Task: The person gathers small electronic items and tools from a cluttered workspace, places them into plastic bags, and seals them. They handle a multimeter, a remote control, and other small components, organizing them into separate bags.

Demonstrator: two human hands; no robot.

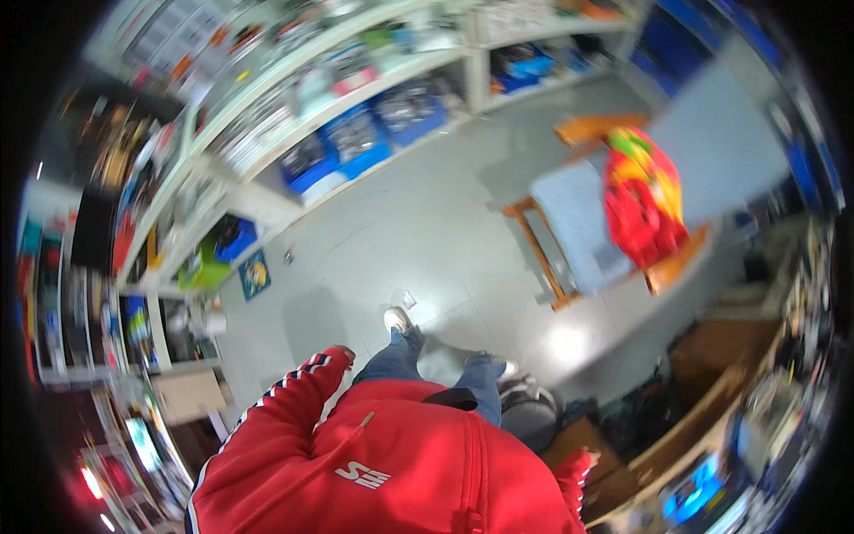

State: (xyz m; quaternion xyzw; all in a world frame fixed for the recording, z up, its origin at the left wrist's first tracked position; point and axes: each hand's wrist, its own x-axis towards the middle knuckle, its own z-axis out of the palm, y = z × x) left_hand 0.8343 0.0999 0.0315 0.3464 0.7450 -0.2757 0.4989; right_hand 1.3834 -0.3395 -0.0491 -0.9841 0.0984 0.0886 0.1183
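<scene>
Wooden chair [569, 240] stands ahead, colourful cloth [642, 196] over it. I judge I'm walking toward it; left hand [345, 356] and right hand [587, 458] hold nothing, grip unclear.

Small shop: stocked shelves [294, 107], blue bins [356, 147].

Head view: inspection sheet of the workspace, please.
Surface: grey tiled floor, glare patch near the chair.
Job's things: nothing held.
Clutter: wooden chair with red-yellow cloth; blue bins on white shelves; cardboard box.
Hands: left hand mostly hidden by red sleeve, empty; right hand near a wooden desk, fingers unclear.
Cables: nothing seen.
Surroundings: packed shelving left and top; dark bag by the feet.
</scene>
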